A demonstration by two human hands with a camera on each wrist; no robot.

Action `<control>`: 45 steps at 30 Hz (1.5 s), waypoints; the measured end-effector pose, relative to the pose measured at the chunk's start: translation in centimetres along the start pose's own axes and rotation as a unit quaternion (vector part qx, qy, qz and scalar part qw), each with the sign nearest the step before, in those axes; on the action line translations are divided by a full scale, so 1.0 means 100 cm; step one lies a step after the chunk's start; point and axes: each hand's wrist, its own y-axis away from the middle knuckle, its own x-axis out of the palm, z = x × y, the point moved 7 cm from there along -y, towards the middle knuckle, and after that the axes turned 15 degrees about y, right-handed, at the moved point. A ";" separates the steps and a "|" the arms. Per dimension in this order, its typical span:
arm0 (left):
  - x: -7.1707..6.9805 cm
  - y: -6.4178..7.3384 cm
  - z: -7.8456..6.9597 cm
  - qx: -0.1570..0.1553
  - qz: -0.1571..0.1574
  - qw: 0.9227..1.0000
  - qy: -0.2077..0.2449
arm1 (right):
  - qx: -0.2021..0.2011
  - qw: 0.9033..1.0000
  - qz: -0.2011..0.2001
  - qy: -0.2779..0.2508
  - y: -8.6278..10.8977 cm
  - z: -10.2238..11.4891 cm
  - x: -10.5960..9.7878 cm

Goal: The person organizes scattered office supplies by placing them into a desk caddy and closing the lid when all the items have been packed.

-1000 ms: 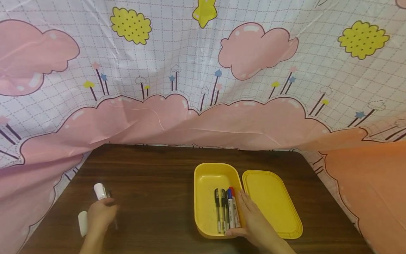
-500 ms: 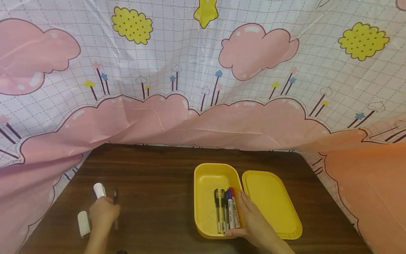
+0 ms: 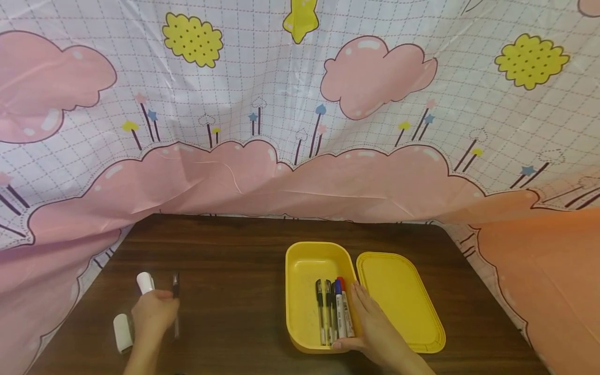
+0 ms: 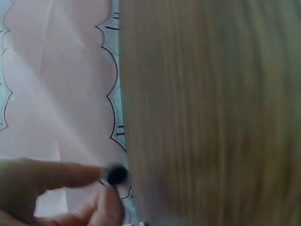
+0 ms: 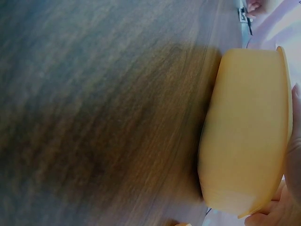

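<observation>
In the head view my left hand (image 3: 155, 311) is at the left of the table, pinching a slim pen (image 3: 176, 286) with a dark cap end and a paler barrel. Seen from the left wrist, thumb and finger meet around the pen's round black end (image 4: 116, 175). My right hand (image 3: 375, 325) rests along the right side of a yellow box (image 3: 291, 297), its fingers straight and its thumb at the front rim. Inside the box lie several black-capped pens (image 3: 321, 307), a blue-capped marker (image 3: 340, 310) and a red-capped marker (image 3: 347, 312), side by side.
A yellow lid (image 3: 398, 297) lies flat right of the box. Two white rounded objects, a farther one (image 3: 145, 282) and a nearer one (image 3: 123, 332), are beside my left hand. Patterned cloth (image 3: 281, 187) hangs behind the dark wooden table (image 3: 225, 291).
My left hand has shifted right from beside the nearer white object, and the pen with it. A dark tip at the bottom edge has almost gone from view. My right hand stays on the box.
</observation>
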 end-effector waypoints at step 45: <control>0.015 0.027 -0.127 0.018 0.057 0.986 0.153 | 0.005 1.000 0.003 -0.012 -0.001 -0.001 -0.001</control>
